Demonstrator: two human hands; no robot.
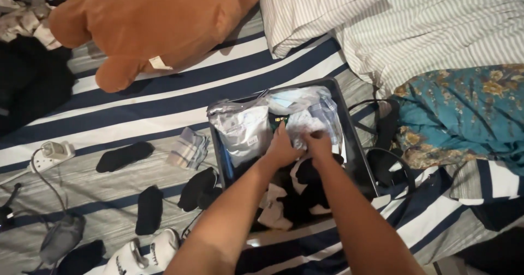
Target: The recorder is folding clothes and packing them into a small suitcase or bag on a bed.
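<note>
A dark rectangular box (357, 155) lies on the striped bed and holds plastic bags and black and white socks (292, 196). My left hand (281, 146) and my right hand (318, 143) are both inside it, meeting on a crinkled clear plastic bag (305, 119) near the middle. The fingers of both hands pinch this bag. A larger silvery plastic pouch (243, 130) stands at the box's left side, just left of my left hand. The bottom of the box under my forearms is hidden.
Several black socks (124, 156) and a folded checked cloth (188, 148) lie left of the box. A brown plush bear (153, 24) is at the top. Striped pillows (382, 18), a teal floral cloth (469, 111), black cables (387, 160) and a white charger (54, 150) surround it.
</note>
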